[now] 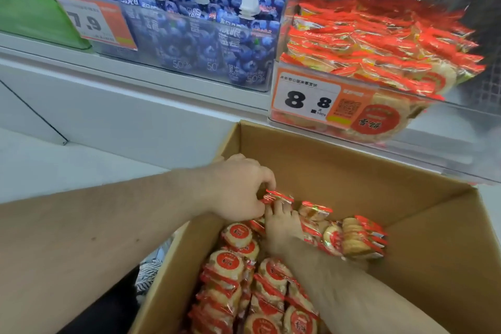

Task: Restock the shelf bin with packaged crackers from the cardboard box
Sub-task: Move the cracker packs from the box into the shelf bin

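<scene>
Pinching the red edge of a cracker pack point(278, 196), the left hand point(238, 187) reaches over the near-left wall of the box point(423, 266), its fingers curled and its thumb and forefinger closed on the wrapper. The right hand point(282, 228) lies deeper in the box, just below the left hand, back upward, with its fingertips up against the same pack. Whether those fingers grip the pack or only touch it cannot be told, since the left hand covers their tips and the palm side is turned away.

Packs point(233, 276) fill the box floor below and left of the right forearm, round crackers with red labels showing through clear wrap; the lowest ones are cut off by the frame edge. More packs point(360, 238) stand on edge in a row just right of the right hand, against the far part of the box floor. The forearm hides whatever lies beneath it.

Above the box, on the shelf, the bin point(301, 35) of clear plastic holds a heap of the same red packs point(379, 46). Its right side is blurred and glare on the plastic makes the top rim hard to trace. A price tag point(311, 97) reading 8.8 sits on the bin's front, directly above the box's far wall. Left of the bin stand blueberry pouches point(200, 24) with white caps behind another tag point(95, 22), its first digits partly unreadable.
</scene>
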{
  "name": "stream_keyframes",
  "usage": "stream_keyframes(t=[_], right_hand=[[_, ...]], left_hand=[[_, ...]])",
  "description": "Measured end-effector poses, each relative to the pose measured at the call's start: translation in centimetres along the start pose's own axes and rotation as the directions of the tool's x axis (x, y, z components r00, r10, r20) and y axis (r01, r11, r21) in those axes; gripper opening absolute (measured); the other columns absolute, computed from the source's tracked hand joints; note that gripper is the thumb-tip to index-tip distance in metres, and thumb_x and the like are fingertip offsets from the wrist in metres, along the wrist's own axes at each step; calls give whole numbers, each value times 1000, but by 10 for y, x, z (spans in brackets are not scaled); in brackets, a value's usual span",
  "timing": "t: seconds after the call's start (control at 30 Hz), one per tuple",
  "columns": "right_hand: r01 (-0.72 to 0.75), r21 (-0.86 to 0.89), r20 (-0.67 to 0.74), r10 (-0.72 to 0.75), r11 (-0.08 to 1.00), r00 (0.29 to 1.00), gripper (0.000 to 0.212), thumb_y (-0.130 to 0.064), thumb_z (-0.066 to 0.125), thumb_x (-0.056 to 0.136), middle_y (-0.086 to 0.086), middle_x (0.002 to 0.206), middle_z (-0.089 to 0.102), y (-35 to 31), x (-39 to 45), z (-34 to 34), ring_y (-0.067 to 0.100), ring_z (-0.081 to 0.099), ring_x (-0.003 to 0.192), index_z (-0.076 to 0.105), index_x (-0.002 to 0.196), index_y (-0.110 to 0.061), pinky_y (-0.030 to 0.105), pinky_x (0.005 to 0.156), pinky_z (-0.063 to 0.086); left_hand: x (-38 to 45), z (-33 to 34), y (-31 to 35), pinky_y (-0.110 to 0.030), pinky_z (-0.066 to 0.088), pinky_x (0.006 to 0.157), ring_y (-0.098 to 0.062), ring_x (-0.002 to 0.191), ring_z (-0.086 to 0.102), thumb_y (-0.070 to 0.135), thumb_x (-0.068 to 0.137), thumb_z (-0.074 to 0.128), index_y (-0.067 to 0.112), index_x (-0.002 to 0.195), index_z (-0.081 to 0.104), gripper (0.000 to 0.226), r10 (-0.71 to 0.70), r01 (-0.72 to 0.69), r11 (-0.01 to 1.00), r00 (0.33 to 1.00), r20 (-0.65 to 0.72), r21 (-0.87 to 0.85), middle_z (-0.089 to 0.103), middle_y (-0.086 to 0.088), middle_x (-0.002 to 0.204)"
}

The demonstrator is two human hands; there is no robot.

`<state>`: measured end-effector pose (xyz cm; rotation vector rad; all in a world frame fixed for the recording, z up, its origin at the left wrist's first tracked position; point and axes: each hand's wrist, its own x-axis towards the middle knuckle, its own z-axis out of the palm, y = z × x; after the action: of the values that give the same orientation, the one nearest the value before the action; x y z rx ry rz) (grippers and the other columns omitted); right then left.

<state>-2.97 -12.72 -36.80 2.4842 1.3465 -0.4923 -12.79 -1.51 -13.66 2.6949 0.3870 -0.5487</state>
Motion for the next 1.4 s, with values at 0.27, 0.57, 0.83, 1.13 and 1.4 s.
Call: stream_keyframes(t=[0.27, 0.57, 0.83, 1.13, 1.4], right_hand=[[-55, 176, 27, 52, 983, 998, 73, -7, 60, 83, 23, 151, 11, -15, 3, 24, 42, 35, 127, 26, 144, -29, 49, 105, 39], [84, 268, -36, -77, 960, 996, 77, -45, 71, 70, 6, 132, 50, 28, -47, -44, 29, 50, 119, 39, 136, -23, 35, 92, 47], [164, 233, -377, -66, 959, 924, 50, -47, 62, 63, -8, 108, 48, 72, -150, -144, 17, 50, 106, 41, 106, -32, 29, 85, 47], [360, -172, -810, -340, 917, 478, 56, -22, 76, 53, 9, 129, 50, 74, -216, -199, 31, 58, 88, 51, 103, -19, 39, 74, 50], [458, 563, -791, 288, 688, 539, 61, -46, 65, 60, -24, 115, 52, 66, -248, -238, -2, 52, 103, 49, 118, -36, 14, 89, 40]], left_hand=[[-3, 6, -5, -42, 29, 113, -16, 134, 34, 33, 91, 55, 36, 133, 48, 43, 0, 2, 1000, 999, 54, -29, 46, 7, 141], [-11, -6, -1, -34, 47, 97, -13, 114, 53, 30, 89, 57, 33, 129, 51, 40, -48, 67, 983, 993, 111, -170, 52, 7, 132], [-27, -12, 18, -42, 51, 89, -24, 106, 53, 49, 95, 49, 22, 132, 45, 46, -242, 334, 627, 942, 231, -704, 49, -5, 125], [-48, -24, 88, -53, 46, 100, -30, 86, 70, 54, 49, 81, 10, 92, 79, 62, 68, 186, -290, 982, 173, -939, 71, -19, 108], [-67, -49, 87, -44, 53, 92, -24, 98, 70, 12, 83, 69, 27, 116, 57, 38, -26, -254, -54, 967, -253, -966, 74, -6, 106]])
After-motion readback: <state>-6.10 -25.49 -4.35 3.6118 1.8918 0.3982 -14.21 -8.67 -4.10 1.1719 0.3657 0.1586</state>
